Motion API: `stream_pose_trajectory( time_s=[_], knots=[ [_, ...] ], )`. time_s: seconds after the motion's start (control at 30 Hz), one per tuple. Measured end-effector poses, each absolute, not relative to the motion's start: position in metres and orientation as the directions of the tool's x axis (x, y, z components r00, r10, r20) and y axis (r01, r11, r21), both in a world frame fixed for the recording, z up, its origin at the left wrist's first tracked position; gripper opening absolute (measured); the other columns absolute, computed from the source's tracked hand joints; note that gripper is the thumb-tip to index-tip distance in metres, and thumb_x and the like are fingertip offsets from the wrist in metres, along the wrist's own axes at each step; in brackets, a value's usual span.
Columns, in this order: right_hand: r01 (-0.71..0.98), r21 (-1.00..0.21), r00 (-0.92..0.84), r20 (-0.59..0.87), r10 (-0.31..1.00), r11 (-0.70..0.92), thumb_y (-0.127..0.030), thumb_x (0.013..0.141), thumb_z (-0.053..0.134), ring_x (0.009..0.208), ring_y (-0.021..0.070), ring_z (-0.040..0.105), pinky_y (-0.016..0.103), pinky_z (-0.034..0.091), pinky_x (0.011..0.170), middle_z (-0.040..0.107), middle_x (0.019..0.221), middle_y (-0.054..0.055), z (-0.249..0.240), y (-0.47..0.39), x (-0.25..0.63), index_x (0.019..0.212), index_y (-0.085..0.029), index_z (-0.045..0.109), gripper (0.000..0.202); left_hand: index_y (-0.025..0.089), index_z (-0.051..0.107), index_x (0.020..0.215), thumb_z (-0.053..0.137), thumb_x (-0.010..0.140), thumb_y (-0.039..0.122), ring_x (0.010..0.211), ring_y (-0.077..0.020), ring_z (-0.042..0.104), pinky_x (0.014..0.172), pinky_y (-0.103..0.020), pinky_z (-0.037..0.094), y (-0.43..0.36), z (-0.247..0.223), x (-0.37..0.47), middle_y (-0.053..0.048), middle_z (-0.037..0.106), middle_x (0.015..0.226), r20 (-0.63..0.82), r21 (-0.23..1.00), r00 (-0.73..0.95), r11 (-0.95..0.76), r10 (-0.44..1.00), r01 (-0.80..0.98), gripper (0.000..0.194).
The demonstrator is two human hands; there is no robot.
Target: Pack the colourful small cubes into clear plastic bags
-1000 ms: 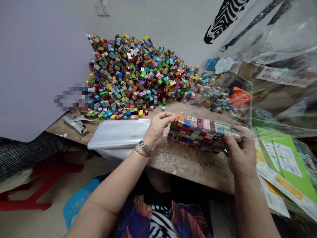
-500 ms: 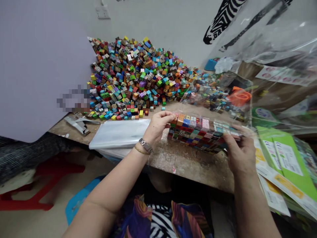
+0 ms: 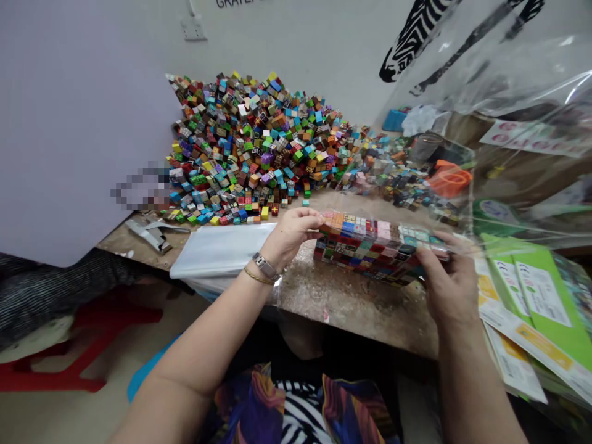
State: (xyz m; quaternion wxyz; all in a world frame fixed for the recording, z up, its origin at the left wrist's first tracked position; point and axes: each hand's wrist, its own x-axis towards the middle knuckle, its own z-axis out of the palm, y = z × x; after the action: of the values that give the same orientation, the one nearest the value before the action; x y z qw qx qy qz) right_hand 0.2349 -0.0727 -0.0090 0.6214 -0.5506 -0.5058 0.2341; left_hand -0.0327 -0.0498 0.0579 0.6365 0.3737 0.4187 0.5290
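A long brick-shaped block of small coloured cubes [image 3: 365, 250] stands on the worktable, tilted a little, with clear plastic film around it. My left hand [image 3: 296, 234] pinches its upper left corner, thumb and fingertips together; whether they grip film or cubes is hard to tell. Around the right end my right hand [image 3: 446, 277] is closed, thumb on the near face and fingers behind, partly hidden by film. A sheet of clear film [image 3: 522, 80] stretches up and to the right from the block. Left of my left hand lies a stack of clear plastic bags [image 3: 222, 246].
A big heap of loose cubes [image 3: 259, 148] fills the back of the worktable [image 3: 351, 308]. Green cards [image 3: 531, 277] and white-yellow strips lie at the right. An orange ring-shaped item [image 3: 449, 179] stands behind. Metal tools [image 3: 150, 234] lie at the left, beside a pale panel [image 3: 83, 123].
The view has shifted slightly. Both hands keep their hold on the block, which stays nearly in place; the film at the right has moved a little.
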Motion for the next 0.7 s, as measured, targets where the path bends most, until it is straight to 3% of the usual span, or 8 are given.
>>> stream_pose_trajectory(
  time_s=[0.2,0.53,0.7],
  knots=[
    [0.202,-0.95,0.381,0.301,0.874,0.239,-0.05,0.065,0.078,0.079,0.0195,0.06,0.046,0.049,0.09,0.062,0.086,0.001,0.002,-0.077,0.23,0.109,-0.023,0.062,0.054,0.013,0.056,0.064,0.067,0.069,0.009,0.071,-0.0111,0.062,0.077,-0.033,0.056,-0.05,0.056,-0.035,0.0,0.061,0.07,-0.134,0.917,0.108,0.164,0.985,-0.363,0.013],
    [0.196,-0.951,0.352,0.294,0.889,0.237,-0.05,0.069,0.079,0.084,0.0184,0.058,0.044,0.047,0.093,0.061,0.093,0.0,-0.006,-0.075,0.239,0.116,-0.024,0.06,0.057,0.012,0.056,0.059,0.066,0.07,0.004,0.072,-0.0102,0.059,0.092,-0.046,0.055,-0.053,0.047,-0.037,0.003,0.055,0.067,-0.136,0.855,0.147,0.191,0.98,-0.483,0.017],
    [0.247,-0.944,0.314,0.293,0.903,0.22,-0.052,0.072,0.076,0.087,0.0194,0.059,0.046,0.048,0.093,0.063,0.099,0.002,-0.006,-0.077,0.242,0.12,-0.025,0.059,0.058,0.011,0.057,0.06,0.064,0.072,0.001,0.072,-0.0102,0.059,0.093,-0.046,0.056,-0.051,0.045,-0.038,0.002,0.055,0.067,-0.145,0.836,0.162,0.208,0.976,-0.508,0.017]
  ],
)
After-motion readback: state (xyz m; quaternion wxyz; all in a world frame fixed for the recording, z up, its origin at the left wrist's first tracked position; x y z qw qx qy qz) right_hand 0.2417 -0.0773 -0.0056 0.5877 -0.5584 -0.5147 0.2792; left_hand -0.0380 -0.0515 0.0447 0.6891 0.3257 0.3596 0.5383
